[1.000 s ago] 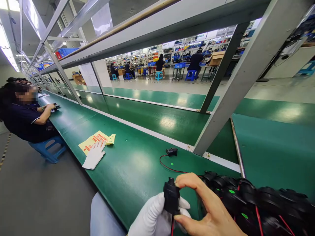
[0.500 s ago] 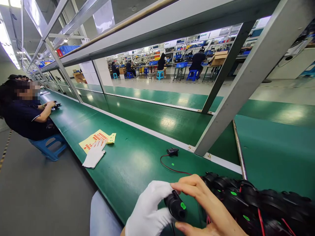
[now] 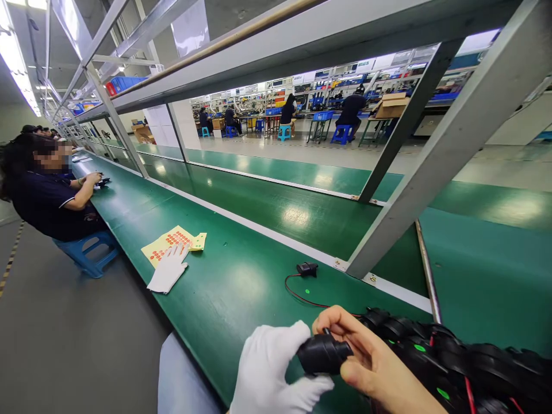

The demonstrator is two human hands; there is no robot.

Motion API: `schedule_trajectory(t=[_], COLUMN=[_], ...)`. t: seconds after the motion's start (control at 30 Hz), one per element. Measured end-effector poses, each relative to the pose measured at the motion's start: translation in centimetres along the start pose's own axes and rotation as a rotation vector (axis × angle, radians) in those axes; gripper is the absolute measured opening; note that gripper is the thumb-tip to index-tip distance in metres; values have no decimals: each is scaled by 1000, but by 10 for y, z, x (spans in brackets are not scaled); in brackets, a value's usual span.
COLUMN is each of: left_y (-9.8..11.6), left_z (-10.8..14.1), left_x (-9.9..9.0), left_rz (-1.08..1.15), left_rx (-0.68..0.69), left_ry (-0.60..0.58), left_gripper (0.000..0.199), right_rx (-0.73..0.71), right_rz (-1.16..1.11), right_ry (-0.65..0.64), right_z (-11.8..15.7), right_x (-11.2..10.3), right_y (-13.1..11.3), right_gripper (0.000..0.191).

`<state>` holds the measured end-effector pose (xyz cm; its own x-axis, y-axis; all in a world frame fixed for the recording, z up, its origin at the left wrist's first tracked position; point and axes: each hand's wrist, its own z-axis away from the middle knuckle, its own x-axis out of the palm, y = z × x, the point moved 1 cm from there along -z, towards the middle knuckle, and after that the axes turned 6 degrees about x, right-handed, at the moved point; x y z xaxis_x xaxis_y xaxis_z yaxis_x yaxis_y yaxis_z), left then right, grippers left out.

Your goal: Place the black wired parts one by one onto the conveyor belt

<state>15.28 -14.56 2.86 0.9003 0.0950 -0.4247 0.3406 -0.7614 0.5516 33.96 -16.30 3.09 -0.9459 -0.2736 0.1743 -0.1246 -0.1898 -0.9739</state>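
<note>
A black plastic part (image 3: 319, 355), rounded with a narrower spout pointing right, is held between the thumb and fingers of my left hand (image 3: 271, 368), which wears a white glove. My bare right hand (image 3: 362, 356) is curled round the spout end, with thumb and fingertips against it. Close by on the right lies a pile of similar black parts (image 3: 457, 356), some with green dot stickers and red wires. Another black part (image 3: 307, 269) lies farther off on the green bench (image 3: 241, 287), trailing a red and black wire. A small green dot sticker (image 3: 307, 291) is beside it.
A white glove (image 3: 169, 270) lies over a yellow sticker sheet (image 3: 172, 236) with red ovals. A slanted metal post (image 3: 414, 172) rises at the right. A co-worker (image 3: 47, 178) sits at the bench on the left; other people sit farther back.
The black part has been turned, so its spout points right and its green sticker no longer shows. My right hand has closed in around the spout end. The view has shifted slightly.
</note>
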Motion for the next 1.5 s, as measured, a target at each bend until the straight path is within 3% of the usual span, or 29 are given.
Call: schedule_trajectory(t=[0.1, 0.17, 0.27, 0.37, 0.63, 0.73, 0.83, 0.93, 1.03, 1.1, 1.33, 1.4, 1.5], left_y=[-3, -2, -4, -7, -6, -6, -7, -6, -3, -1, 5, 6, 8], left_z=[7, 8, 9, 12, 13, 15, 12, -4, -25, -37, -57, -63, -74], left_x=[10, 16, 23, 28, 31, 34, 31, 18, 7, 5, 12, 12, 8], left_rz=[581, 1010, 1404, 1580, 1556, 1506, 1352, 1080, 994, 1041, 998, 941, 819], left_rx=[-679, -994, -1208, -1312, -1270, -1222, -1089, -923, -867, -865, -916, -925, -877], left_ry=[-213, -354, -422, -431, -420, -413, -407, -385, -506, -572, -702, -673, -478], left_gripper=[55, 72, 83, 77, 72, 78, 83, 69, 56, 60, 60, 57, 48], right_rx=[37, 58, 80, 93, 52, 45, 70, 113, 127, 121, 126, 111, 84], right_rz=[-4, 15, 33, 50, 155, 159, 173, 182, 144, 117, 33, -20, -19], right_ry=[71, 97, 125, 138, 79, 130, 192, 209, 188, 187, 245, 278, 330], right_z=[-5, -7, -8, -8, -7, -7, -7, -8, -7, -5, -4, -4, -4], right_x=[8, 11, 13, 11, 7, 10, 13, 13, 10, 9, 7, 7, 8], right_y=[-7, -11, -12, -10, -6, -10, -13, -15, -17, -19, -24, -24, -22], right_gripper=[54, 50, 46, 48, 41, 42, 49, 53, 54, 54, 58, 57, 57])
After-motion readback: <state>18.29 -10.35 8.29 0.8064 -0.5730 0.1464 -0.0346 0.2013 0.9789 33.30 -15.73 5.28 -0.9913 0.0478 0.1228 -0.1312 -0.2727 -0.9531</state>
